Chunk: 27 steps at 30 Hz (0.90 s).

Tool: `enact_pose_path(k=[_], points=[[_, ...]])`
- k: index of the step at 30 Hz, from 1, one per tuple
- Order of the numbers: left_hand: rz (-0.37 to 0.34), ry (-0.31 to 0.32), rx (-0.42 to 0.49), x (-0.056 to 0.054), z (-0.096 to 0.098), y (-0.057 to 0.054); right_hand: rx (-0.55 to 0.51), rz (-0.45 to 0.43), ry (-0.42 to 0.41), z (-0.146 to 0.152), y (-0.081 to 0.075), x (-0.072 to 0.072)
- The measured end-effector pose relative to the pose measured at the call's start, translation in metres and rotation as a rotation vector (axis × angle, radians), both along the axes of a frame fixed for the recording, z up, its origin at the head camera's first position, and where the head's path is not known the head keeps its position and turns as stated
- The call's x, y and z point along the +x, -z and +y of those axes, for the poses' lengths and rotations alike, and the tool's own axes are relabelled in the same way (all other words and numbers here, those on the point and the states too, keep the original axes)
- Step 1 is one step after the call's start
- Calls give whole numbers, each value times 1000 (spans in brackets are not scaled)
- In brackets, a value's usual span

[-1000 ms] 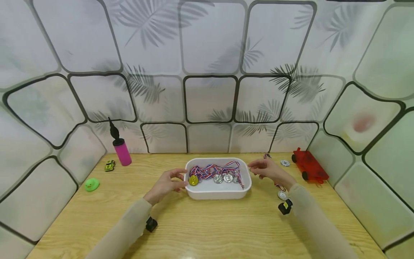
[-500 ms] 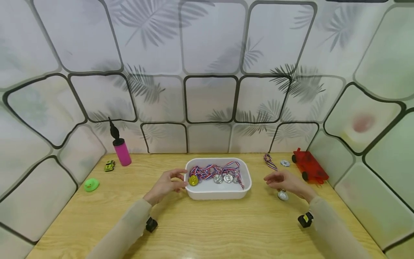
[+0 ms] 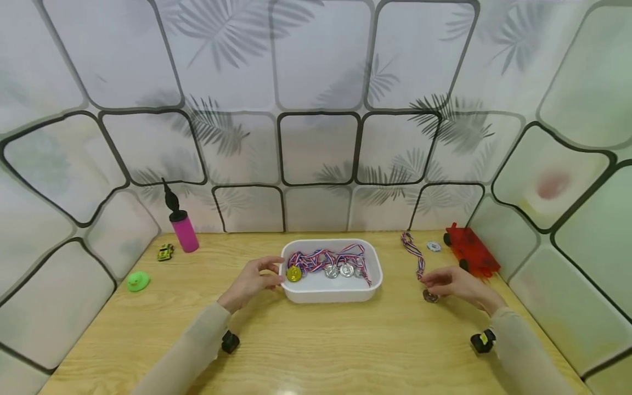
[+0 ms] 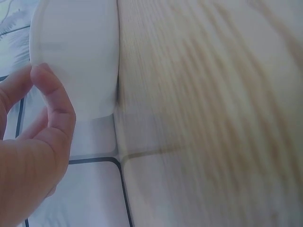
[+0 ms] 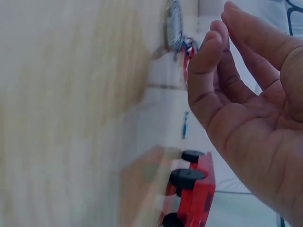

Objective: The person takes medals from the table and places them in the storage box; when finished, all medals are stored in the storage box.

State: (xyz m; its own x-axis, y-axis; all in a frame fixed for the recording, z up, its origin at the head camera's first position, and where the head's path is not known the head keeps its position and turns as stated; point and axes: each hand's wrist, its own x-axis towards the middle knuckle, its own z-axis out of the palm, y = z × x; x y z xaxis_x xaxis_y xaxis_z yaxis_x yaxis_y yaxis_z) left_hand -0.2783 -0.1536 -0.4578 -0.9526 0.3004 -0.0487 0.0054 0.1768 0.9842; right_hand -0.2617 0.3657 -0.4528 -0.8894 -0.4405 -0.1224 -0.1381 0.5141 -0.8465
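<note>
A white plastic tub [image 3: 331, 297] stands at mid-table in the head view. In it lie a gold medal [image 3: 294, 274], several silver medals [image 3: 346, 270] and tangled striped ribbons [image 3: 316, 260]. My left hand [image 3: 253, 282] holds the tub's left end, with curled fingers and thumb at the rim. Another medal [image 3: 430, 296] lies on the table to the right, its striped ribbon [image 3: 413, 249] stretching away behind it. Just above it is my right hand [image 3: 456, 283], with nothing between thumb and fingers. In the right wrist view the medal [image 5: 175, 24] is beyond the fingertips.
A red toy car [image 3: 471, 251] and a poker chip [image 3: 434, 246] are at the back right. At the left are a pink balloon pump [image 3: 185, 233], a small yellow toy car [image 3: 165, 252] and a green rubber duck [image 3: 137, 281]. A patterned curtain [image 3: 316, 148] surrounds the table.
My right hand has moved away from the tub's right end, rightward and down to the medal on the table. My left hand has stayed at the tub.
</note>
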Motion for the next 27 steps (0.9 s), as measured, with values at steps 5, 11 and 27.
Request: enact_pose_path(k=[5, 11, 27], points=[[-1, -11, -15, 1, 0, 0, 24, -15, 36, 10, 7, 2], [-7, -12, -10, -1, 0, 1, 23, -52, 49, 14, 11, 3], [-25, -23, -3, 0, 2, -2, 202, 121, 12, 6, 15, 0]])
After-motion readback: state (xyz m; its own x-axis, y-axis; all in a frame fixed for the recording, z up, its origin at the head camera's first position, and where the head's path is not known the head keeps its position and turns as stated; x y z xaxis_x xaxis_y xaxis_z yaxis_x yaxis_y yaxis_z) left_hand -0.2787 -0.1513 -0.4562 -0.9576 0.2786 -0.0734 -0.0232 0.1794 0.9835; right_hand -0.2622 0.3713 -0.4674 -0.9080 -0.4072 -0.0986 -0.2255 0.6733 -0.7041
